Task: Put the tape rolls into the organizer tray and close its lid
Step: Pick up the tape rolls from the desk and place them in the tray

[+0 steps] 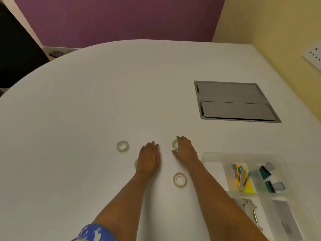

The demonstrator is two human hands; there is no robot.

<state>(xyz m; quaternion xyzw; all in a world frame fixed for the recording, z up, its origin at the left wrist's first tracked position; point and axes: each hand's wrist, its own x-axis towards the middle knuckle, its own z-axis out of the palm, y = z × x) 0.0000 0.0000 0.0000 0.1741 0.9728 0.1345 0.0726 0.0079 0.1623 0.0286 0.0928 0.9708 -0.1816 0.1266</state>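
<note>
Several clear tape rolls lie on the white table. One roll [122, 146] sits free to the left of my hands. Another [180, 179] lies between my forearms. A third [135, 164] peeks out from under my left hand [149, 157], which rests flat with fingers extended. My right hand [184, 149] curls around a fourth roll [175, 144], thumb and fingers at its sides, the roll still on the table. The clear organizer tray [212, 158] stands open at the lower right, beside my right forearm. No lid can be made out.
The tray's compartments hold a yellow cutter [242, 180], teal binder clips [267, 178] and metal tools [250, 207]. A grey cable hatch [232, 101] is set into the table at the far right. A wall socket [312, 54] sits on the right wall.
</note>
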